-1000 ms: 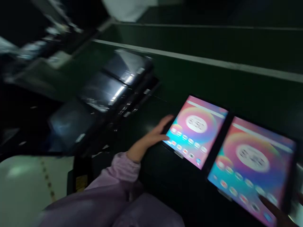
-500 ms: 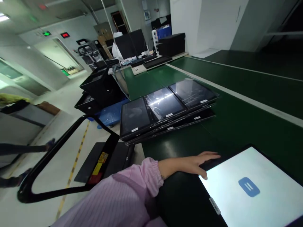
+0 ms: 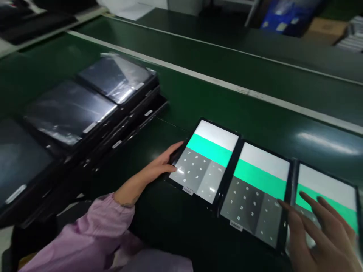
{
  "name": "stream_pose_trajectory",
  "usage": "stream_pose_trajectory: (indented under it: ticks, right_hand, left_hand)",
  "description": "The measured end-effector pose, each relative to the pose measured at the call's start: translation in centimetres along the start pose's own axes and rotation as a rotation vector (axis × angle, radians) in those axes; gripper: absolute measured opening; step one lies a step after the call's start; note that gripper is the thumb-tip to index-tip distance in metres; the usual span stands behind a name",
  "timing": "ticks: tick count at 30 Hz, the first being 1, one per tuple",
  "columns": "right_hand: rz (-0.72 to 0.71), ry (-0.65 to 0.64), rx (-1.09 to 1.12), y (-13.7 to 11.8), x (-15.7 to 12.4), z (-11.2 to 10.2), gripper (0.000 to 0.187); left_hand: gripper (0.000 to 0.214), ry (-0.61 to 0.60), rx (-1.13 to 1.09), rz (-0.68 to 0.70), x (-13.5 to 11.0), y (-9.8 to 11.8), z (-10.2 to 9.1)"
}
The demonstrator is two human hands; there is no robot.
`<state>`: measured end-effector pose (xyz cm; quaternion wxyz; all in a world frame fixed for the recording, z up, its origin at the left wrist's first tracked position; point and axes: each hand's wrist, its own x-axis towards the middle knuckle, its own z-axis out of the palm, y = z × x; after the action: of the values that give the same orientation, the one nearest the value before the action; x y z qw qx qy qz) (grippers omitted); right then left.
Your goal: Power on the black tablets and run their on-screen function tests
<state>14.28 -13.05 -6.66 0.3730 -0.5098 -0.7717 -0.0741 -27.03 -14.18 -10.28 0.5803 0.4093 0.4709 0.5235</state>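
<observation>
Three lit tablets lie side by side on the green belt, each showing a white band, a green band and a grey keypad. My left hand [image 3: 153, 170] rests flat against the left edge of the left tablet [image 3: 205, 160], fingers stretched out, thumb touching its screen corner. My right hand [image 3: 320, 230] hovers with fingers spread over the gap between the middle tablet [image 3: 255, 189] and the right tablet [image 3: 326, 190]. It holds nothing. A pink sleeve covers my left arm.
Stacks of dark, switched-off tablets [image 3: 93, 98] in plastic film fill the belt to the left. A white stripe [image 3: 227, 85] runs along the green belt [image 3: 255, 113] behind the lit tablets. Boxes stand at the far right.
The view swung from the room back down to the belt. The screens changed from colourful home pages, then a white page, to the keypad. My right hand has come into view.
</observation>
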Motion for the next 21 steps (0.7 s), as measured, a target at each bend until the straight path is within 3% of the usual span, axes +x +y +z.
stream_pose_trajectory:
  ticks: [2, 3, 6, 14, 18, 21]
  right_hand:
    - [-0.052, 0.053, -0.047, -0.9, 1.7, 0.0, 0.020]
    - [-0.042, -0.012, -0.063, -1.2, 2.3, 0.0, 0.025]
    - [0.035, 0.021, -0.117, -1.5, 3.2, 0.4, 0.034]
    - [0.066, -0.049, -0.132, -2.3, 2.4, 2.3, 0.036]
    - [0.117, 0.010, -0.163, -1.7, 1.9, 2.3, 0.034]
    - [0.140, 0.024, -0.169, -1.8, 1.6, 2.2, 0.032]
  left_hand:
    - [0.085, 0.086, -0.073, -0.012, -0.1, 0.2, 0.6]
    - [0.084, 0.130, -0.094, -0.023, -0.1, 0.3, 0.8]
    - [0.089, 0.173, -0.023, -0.142, -0.2, 0.3, 0.9]
    - [0.094, 0.291, 0.102, -0.217, -0.2, -0.4, 0.2]
    - [0.100, 0.328, 0.136, -0.251, 0.6, -1.1, -1.5]
    - [0.092, 0.309, 0.158, -0.249, 0.6, -0.7, -1.5]
